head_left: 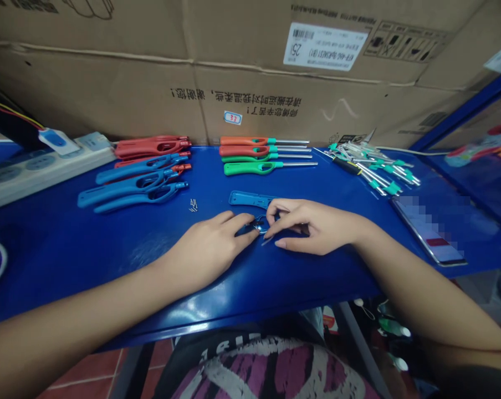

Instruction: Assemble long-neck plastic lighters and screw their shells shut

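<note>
At the middle of the blue table, my left hand (211, 249) is closed on a blue lighter part (259, 224), mostly hidden under the fingers. Beside it, my right hand (312, 224) has its fingers bent at the same part; a small thin piece shows near its fingertips, too small to name. Just behind the hands lies a blue half shell (250, 199), its inner side up. Several small screws (193, 205) are scattered left of the hands.
Blue handles (129, 188) and red handles (151, 147) lie back left, near a power strip (42, 166). Lighters with metal tubes (250, 168) are at back centre. Metal tubes with green parts (379, 166), a screwdriver (346, 165) and a phone (431, 230) are at right. Cardboard (129, 100) stands behind.
</note>
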### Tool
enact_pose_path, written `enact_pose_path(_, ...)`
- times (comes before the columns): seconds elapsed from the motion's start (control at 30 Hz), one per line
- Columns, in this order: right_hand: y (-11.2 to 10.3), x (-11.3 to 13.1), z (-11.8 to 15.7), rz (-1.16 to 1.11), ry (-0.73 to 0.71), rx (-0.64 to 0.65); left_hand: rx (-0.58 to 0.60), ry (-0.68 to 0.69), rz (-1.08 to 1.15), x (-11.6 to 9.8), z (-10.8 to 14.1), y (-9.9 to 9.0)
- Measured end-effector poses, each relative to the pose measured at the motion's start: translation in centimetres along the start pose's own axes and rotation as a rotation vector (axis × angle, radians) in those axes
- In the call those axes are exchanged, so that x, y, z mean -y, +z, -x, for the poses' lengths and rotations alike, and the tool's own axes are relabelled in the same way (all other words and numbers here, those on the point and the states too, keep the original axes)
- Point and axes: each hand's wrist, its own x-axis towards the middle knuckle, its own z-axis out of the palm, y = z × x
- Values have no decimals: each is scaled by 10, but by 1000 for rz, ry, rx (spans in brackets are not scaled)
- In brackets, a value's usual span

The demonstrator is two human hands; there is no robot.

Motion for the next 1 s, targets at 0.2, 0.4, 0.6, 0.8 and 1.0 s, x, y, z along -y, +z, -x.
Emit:
enact_pose_path(0.2,7,-5,-4,82,-8,-55,-16,19,24,2,3,4)
enact_pose_path(0.4,7,-5,-8,143,24,-237,-28,-15,54,3,0,4)
enact_pose_path(0.6,-54,-43,30,605,386,-849,-77,-16,89,7,-2,4)
enact_pose_path(0.8,-91,-109,79,751,889,-854,-93,-7,53,9,0,9)
enact_pose_path(1.0,-79,-133,84,717,924,-766,-157,30,115,13,2,13)
